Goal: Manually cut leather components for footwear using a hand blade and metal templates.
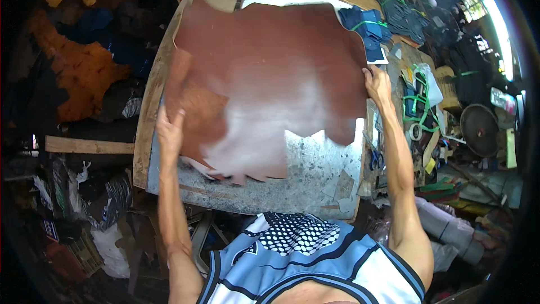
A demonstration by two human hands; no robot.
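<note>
Bench top [253, 196] lies mostly hidden under brown leather [275, 62], bare along the bench's near edge; blurred left hand [170, 126] and right hand [378, 83] pinch opposite leather edges, fingers beneath unseen.

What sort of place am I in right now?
Probably a leather workshop: there's a large, irregular brown leather sheet over a grey metal-topped workbench, blue-handled scissors and a green-tied blue bundle.

Bare arms [398, 149] outstretched, left hand [170, 126] and right hand [378, 85] well apart, both gripping.
</note>
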